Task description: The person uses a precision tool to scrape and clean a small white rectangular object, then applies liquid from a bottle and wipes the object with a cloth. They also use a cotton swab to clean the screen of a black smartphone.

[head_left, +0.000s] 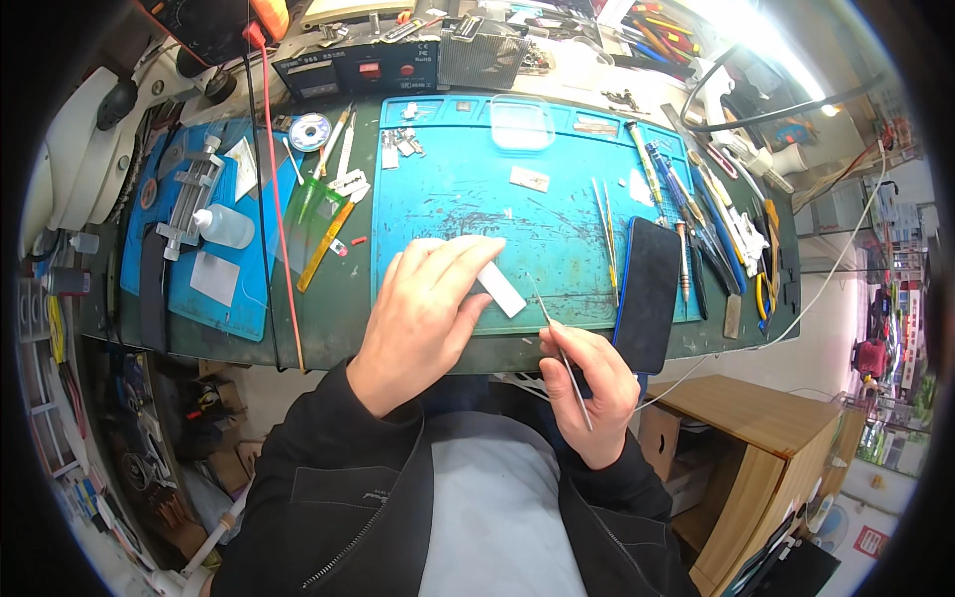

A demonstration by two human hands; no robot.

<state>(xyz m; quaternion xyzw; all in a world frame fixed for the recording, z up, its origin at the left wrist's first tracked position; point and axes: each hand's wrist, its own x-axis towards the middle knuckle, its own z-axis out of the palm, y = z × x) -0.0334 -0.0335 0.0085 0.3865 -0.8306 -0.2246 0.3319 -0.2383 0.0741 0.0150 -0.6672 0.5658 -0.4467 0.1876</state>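
Observation:
My left hand (418, 318) is closed over the upper end of a narrow white strip (504, 295) on the blue mat (448, 189), its fingertips and thumb on it. My right hand (592, 388) grips a thin metal tool (562, 358) whose fine tip points at the mat just right of the strip. Slim tweezers (608, 249) lie beside a dark phone (645, 294) to the right of my right hand. A small pale piece (529, 179) lies on the mat above my hands.
A clear container (522, 139) is at the back of the mat. Pens, pliers and tools (718, 229) crowd the right. A metal clamp (199, 179), white bottle (224, 226) and yellow blade tool (323, 254) lie left, crossed by red and black cables (281, 259). A wooden cabinet (776, 428) stands lower right.

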